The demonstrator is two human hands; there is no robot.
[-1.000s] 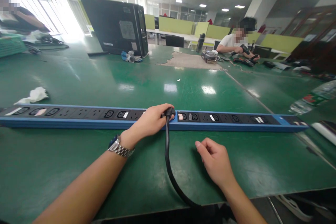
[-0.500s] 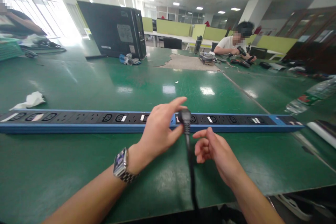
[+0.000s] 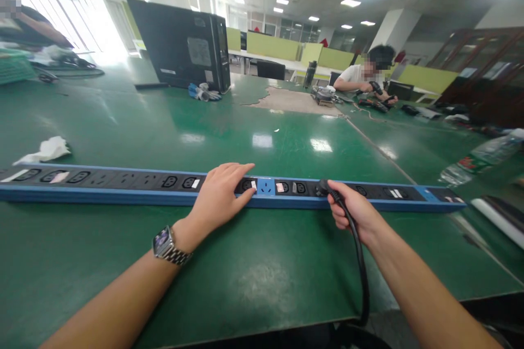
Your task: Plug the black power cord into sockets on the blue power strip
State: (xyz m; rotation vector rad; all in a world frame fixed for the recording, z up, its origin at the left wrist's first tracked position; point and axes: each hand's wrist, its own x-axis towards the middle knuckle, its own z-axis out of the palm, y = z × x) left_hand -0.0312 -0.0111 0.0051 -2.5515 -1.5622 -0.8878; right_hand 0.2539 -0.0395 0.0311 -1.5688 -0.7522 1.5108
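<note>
A long blue and black power strip (image 3: 229, 201) lies across the green table, its row of sockets facing up. My left hand (image 3: 219, 192) rests over the strip left of the blue socket (image 3: 266, 186), fingers stretched out and thumb apart. To the right, my right hand (image 3: 351, 208) is closed on a black power plug (image 3: 324, 187), which is at the sockets; whether its pins are inserted is hidden. From the plug a thick black cable (image 3: 362, 278) hangs down past the table's front edge. Several white labels stick to the strip.
A black computer case (image 3: 184, 46) stands at the back left, with gloves (image 3: 204, 92) beside it. Crumpled tissue (image 3: 51, 150) lies behind the strip at left. A plastic bottle (image 3: 478, 158) lies at right. A person (image 3: 364, 76) works across the table.
The plug has moved right along the strip, and my right hand, open before, now grips it. My left hand has shifted left, away from the plug, and lies on the strip.
</note>
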